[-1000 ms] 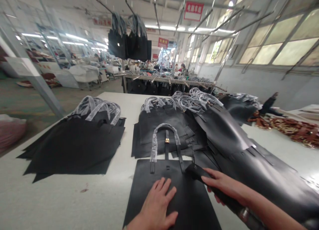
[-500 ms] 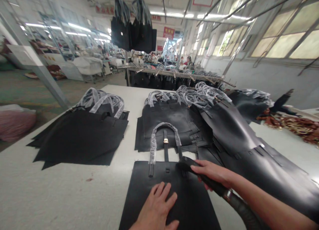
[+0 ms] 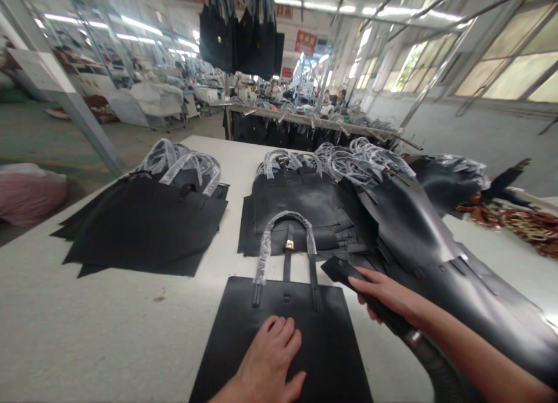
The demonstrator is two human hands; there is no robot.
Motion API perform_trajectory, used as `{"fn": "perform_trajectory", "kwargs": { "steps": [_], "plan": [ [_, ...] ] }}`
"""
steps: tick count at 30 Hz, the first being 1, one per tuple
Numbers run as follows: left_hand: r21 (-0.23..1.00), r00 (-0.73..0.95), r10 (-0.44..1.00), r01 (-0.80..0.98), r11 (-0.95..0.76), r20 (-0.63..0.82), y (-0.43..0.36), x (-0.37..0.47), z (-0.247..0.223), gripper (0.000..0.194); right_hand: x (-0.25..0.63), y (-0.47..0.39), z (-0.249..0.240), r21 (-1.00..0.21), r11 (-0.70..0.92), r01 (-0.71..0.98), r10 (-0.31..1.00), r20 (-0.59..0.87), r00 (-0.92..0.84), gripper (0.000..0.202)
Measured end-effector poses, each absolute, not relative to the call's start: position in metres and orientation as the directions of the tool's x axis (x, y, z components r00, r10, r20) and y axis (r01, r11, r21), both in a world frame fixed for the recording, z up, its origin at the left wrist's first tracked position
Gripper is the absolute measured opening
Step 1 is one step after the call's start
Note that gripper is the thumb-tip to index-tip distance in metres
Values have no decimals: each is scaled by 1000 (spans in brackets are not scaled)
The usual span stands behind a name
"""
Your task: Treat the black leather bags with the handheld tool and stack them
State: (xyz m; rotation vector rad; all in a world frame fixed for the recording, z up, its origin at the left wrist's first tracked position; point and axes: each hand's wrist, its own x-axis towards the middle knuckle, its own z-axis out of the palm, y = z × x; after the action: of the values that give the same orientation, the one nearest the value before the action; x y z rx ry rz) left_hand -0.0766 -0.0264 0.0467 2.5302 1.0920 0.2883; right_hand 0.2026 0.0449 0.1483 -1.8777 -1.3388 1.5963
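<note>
A black bag panel (image 3: 322, 333) lies flat on the pale table, its plastic-wrapped handle (image 3: 265, 249) arched away from me. Between the handle's ends runs a strap with a gold buckle (image 3: 290, 244). My left hand (image 3: 274, 356) rests on the panel below the handle, fingers slightly bent and apart, holding nothing. My right hand (image 3: 383, 292) is wrapped round a black nozzle tool (image 3: 342, 270) with a ribbed hose (image 3: 431, 362). The tool's flat tip is just right of the handle's right end, apart from it.
Black panels (image 3: 148, 223) with wrapped handles are piled at the left of the table (image 3: 131, 327). More piles (image 3: 296, 196) lie behind and at the right (image 3: 414, 223). Bags (image 3: 239, 39) hang above a metal rack. Brown straps with gold parts (image 3: 523, 225) lie far right.
My right hand has drawn the tool off the panel to the right. My left hand has moved slightly left, its fingers more bent. The panel has shifted a little left, and the view has tilted down.
</note>
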Motion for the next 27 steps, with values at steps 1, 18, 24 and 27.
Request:
{"fn": "perform_trajectory", "kwargs": {
  "steps": [1,18,24,27],
  "plan": [
    [409,672,739,665,-625,37,-29,-82,47,59,210,38,151,-730,-525,439,793,-607,-61,51],
    [388,638,760,675,-628,119,-29,-95,39,56,190,45,137,-725,-507,467,773,-622,-126,48],
    [411,618,766,661,-628,177,-31,-81,35,50,158,40,159,-740,-434,514,751,-612,-248,54],
    [406,609,758,647,-645,234,-31,-70,25,49,144,33,159,-708,-429,560,660,-670,-340,53]
  ]
}}
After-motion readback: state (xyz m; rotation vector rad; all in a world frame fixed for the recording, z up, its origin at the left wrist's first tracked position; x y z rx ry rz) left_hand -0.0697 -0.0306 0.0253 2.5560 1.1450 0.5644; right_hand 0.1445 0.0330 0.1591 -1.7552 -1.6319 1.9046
